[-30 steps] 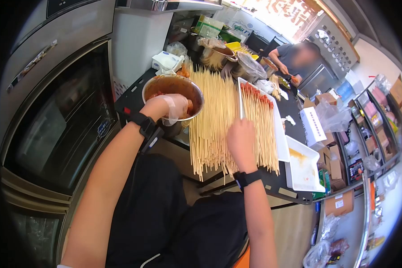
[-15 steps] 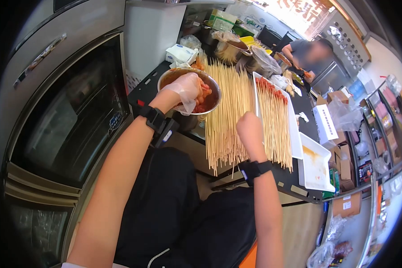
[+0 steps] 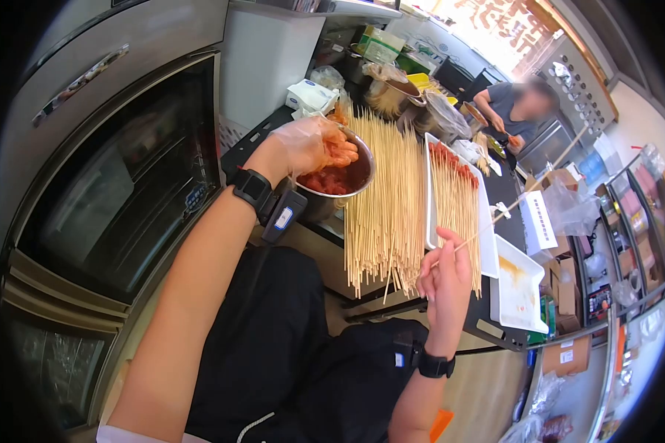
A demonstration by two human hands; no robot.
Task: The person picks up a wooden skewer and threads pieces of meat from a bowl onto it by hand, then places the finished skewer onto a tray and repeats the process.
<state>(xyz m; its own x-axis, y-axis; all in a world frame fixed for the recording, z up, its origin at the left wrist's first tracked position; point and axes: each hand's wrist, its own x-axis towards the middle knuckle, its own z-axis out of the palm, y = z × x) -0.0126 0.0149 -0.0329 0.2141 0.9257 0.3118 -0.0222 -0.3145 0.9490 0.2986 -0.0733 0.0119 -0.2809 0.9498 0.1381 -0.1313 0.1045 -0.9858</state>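
My left hand (image 3: 314,148), in a clear plastic glove, is over a steel pot (image 3: 367,171) holding red, sauced meat pieces (image 3: 326,181). Its sauce-stained fingers are stretched out; whether a piece lies against the palm is hard to see. In my bare right hand (image 3: 447,284) a thin bamboo skewer (image 3: 521,199) is pinched, slanting up to the right. Between the hands, a thick layer of bare bamboo skewers (image 3: 384,214) covers the table. Beside it, a white tray (image 3: 486,247) carries loaded skewers (image 3: 454,166) with red meat at their far ends.
A second white tray (image 3: 521,292) with yellowish residue sits at the table's right corner. Tissues (image 3: 312,96) and more pots stand at the back. Across the table another person (image 3: 513,111) works. A glass-door cabinet (image 3: 125,177) is at left, shelves at right.
My right hand has drawn back toward me and turned, now showing a skewer raised in it. My left hand has lifted slightly from the meat, its fingers straightening.
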